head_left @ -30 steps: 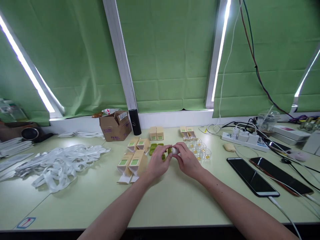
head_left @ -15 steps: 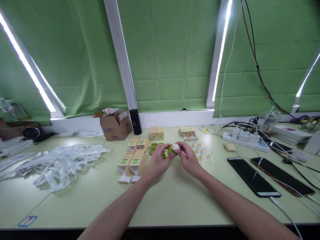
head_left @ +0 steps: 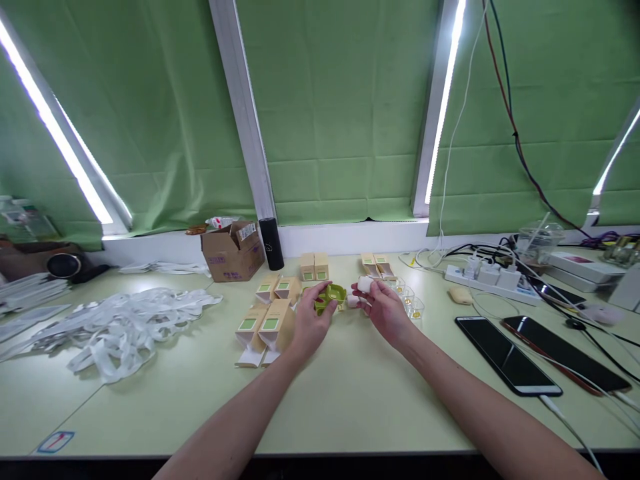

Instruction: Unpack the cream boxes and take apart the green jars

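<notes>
My left hand (head_left: 313,317) has its fingers around a small green container (head_left: 334,293) that shows hollow compartments. Just to the right, my right hand (head_left: 383,308) holds small white pieces (head_left: 365,285), one at the fingertips and another lower down by the fingers. Clear plastic cups (head_left: 414,307) with yellow spots stand behind and right of my right hand. Open beige cartons (head_left: 277,325) with green windows lie left of my left hand. Two more beige cartons (head_left: 314,267) are behind the hands, and another pair (head_left: 377,267) is at the back right.
A brown cardboard box (head_left: 233,252) and a black cylinder (head_left: 271,244) stand at the back. White straps (head_left: 120,327) are heaped on the left. Phones (head_left: 507,357), cables and a white power strip (head_left: 493,283) occupy the right side.
My hands have moved apart. The white piece has come away from the green container and is in my right hand; the container has turned, showing its hollows.
</notes>
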Tool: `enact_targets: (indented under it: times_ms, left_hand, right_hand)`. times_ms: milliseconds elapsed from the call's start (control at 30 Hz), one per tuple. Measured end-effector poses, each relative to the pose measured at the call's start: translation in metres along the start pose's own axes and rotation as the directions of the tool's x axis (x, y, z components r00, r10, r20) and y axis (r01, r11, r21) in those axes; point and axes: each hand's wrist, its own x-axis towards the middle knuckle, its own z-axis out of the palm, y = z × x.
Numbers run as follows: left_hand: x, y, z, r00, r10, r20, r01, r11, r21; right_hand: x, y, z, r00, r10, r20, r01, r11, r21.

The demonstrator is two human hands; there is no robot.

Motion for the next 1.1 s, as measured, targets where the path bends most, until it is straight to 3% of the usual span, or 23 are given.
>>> enact_targets:
  times_ms: [333, 500, 633, 767, 867, 1000, 1100]
  left_hand:
    - [0.001, 0.005, -0.002, 0.998, -0.007, -0.064, 0.009, 1.000, 0.019]
    - [0.001, 0.005, -0.001, 0.997, -0.001, -0.081, 0.004, 0.999, 0.037]
    - [0.001, 0.003, 0.000, 0.995, 0.005, -0.099, 0.000, 0.999, 0.054]
    - [0.002, 0.002, 0.000, 0.993, 0.019, -0.115, -0.010, 0.997, 0.077]
    - [0.002, 0.003, -0.001, 0.992, 0.020, -0.126, -0.010, 0.997, 0.081]
    - [0.001, 0.005, -0.001, 0.992, 0.013, -0.126, -0.003, 0.997, 0.082]
    - [0.001, 0.005, -0.001, 0.992, 0.018, -0.126, -0.006, 0.996, 0.090]
  right_hand:
    - [-0.004, -0.004, 0.003, 0.996, -0.072, 0.044, 0.075, 0.996, -0.054]
    - [-0.004, -0.003, 0.003, 0.990, -0.134, 0.041, 0.140, 0.956, -0.259]
    - [-0.001, -0.001, 0.000, 0.958, -0.288, -0.014, 0.248, 0.849, -0.466]
    - [0.002, 0.000, -0.009, 0.913, -0.404, 0.061, 0.328, 0.634, -0.701]
    - [0.004, 0.002, -0.018, 0.849, -0.464, 0.252, 0.437, 0.349, -0.829]
    - [0.006, 0.008, -0.027, 0.761, -0.360, 0.540, 0.571, -0.025, -0.821]
    - [0.006, 0.011, -0.030, 0.779, -0.268, 0.567, 0.538, -0.179, -0.824]
